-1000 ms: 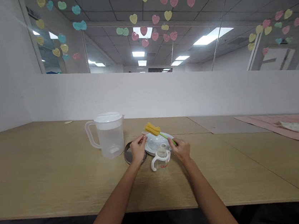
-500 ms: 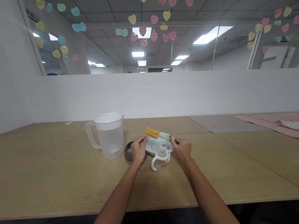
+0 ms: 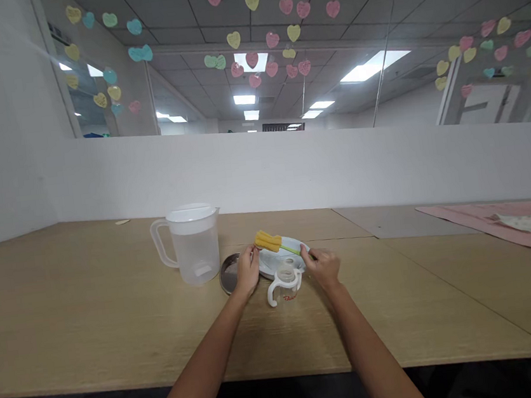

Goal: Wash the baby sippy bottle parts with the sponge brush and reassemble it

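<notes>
A bottle brush with a yellow sponge head (image 3: 268, 241) and a thin green handle is held aslant above a white bowl (image 3: 299, 245). My right hand (image 3: 322, 267) is closed round the handle's end. At the sponge's left tip, the fingers of my left hand (image 3: 248, 271) are pinched together against it; the exact contact is hard to see. Just below, between both wrists, a clear baby bottle (image 3: 286, 293) with white side handles and red print stands uncapped on the table. Something small and pale lies in the bowl behind it.
To the left stands a lidded translucent pitcher (image 3: 197, 248). A round dark metal dish (image 3: 229, 275) sits partly behind my left hand. Far right, a pink cloth (image 3: 464, 218) carries folded fabric. The wooden table's front edge (image 3: 285, 373) runs below my forearms.
The sponge head has shifted slightly left and down, and my left fingers have moved a little left with it. My right hand keeps its hold on the handle.
</notes>
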{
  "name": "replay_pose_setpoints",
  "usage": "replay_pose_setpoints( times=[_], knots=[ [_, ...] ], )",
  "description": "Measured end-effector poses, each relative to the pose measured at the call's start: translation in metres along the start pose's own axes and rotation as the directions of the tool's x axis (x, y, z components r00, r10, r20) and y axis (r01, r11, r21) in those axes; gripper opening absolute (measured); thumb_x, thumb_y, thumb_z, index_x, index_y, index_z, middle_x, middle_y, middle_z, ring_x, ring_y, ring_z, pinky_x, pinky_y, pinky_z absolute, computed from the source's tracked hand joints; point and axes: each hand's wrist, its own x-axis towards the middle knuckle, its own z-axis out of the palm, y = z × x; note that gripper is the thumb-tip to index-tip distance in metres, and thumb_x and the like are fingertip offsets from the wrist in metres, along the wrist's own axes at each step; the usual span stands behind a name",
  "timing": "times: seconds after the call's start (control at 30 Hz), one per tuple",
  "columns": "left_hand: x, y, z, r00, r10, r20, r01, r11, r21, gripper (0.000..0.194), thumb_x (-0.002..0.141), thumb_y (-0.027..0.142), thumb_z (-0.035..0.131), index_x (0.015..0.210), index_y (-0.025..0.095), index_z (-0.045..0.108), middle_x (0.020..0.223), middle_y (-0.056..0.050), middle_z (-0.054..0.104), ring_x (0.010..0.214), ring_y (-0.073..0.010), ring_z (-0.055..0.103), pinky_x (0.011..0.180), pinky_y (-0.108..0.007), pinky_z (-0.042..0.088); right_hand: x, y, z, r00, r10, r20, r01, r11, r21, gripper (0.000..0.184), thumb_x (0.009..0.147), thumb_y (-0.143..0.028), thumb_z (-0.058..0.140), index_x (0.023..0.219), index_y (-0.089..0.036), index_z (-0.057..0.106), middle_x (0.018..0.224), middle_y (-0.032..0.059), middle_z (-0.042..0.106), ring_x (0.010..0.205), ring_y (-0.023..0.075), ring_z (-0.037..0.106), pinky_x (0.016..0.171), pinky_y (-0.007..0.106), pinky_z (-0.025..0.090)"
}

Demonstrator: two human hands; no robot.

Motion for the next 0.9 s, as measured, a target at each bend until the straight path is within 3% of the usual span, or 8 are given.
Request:
replay_pose_setpoints(
  times=[0.23,0.4,0.5,0.67,0.9],
  knots=[
    [0.002,0.000,-0.001,0.998,0.001,-0.059,0.000,1.000,0.028,0.016,0.076,0.030,0.060,0.085,0.018,0.066,0.088,-0.005,0.068,0.087,-0.0198,0.061,0.082,-0.030,0.043,0.000,-0.003,-0.001,0.999,0.043,0.024,-0.042,0.999,-0.021,0.057,0.091,-0.046,0.036,0.046,-0.016,0.055,0.048,0.0047,0.055,0.049,0.0103,0.041,0.053,0.025,0.022],
    [0.005,0.001,-0.002,0.996,-0.065,-0.055,0.058,0.991,-0.116,0.029,0.080,0.041,0.053,0.086,0.016,0.067,0.089,-0.007,0.068,0.085,-0.0194,0.060,0.078,-0.029,0.044,0.002,-0.008,0.001,0.974,0.225,0.031,-0.223,0.974,-0.049,0.058,0.091,-0.049,0.035,0.054,-0.015,0.063,0.053,0.0057,0.059,0.050,0.0112,0.041,0.053,0.025,0.020],
    [0.007,0.003,-0.003,0.988,-0.148,-0.036,0.136,0.962,-0.236,0.037,0.080,0.049,0.054,0.089,0.015,0.068,0.088,-0.006,0.069,0.083,-0.0188,0.061,0.074,-0.027,0.045,0.003,-0.008,-0.001,0.965,0.262,0.029,-0.261,0.964,-0.044,0.057,0.090,-0.052,0.036,0.057,-0.015,0.065,0.056,0.0063,0.061,0.053,0.0122,0.043,0.054,0.025,0.022],
    [0.010,0.003,-0.003,0.958,-0.282,-0.055,0.236,0.880,-0.413,0.038,0.074,0.052,0.062,0.082,0.014,0.068,0.077,-0.004,0.066,0.071,-0.0143,0.058,0.065,-0.023,0.044,0.004,-0.005,-0.001,0.986,0.160,-0.038,-0.158,0.986,0.049,0.053,0.088,-0.054,0.045,0.056,-0.016,0.063,0.060,0.0065,0.063,0.060,0.0138,0.048,0.061,0.025,0.029],
    [0.013,-0.001,-0.001,0.936,-0.346,-0.059,0.251,0.778,-0.575,0.039,0.063,0.048,0.073,0.078,0.013,0.068,0.070,-0.001,0.061,0.063,-0.0083,0.051,0.059,-0.019,0.039,0.002,-0.003,0.003,0.974,-0.128,-0.189,0.153,0.980,0.125,0.051,0.085,-0.052,0.053,0.048,-0.017,0.056,0.050,0.0020,0.055,0.053,0.0123,0.042,0.057,0.026,0.027]
  ],
)
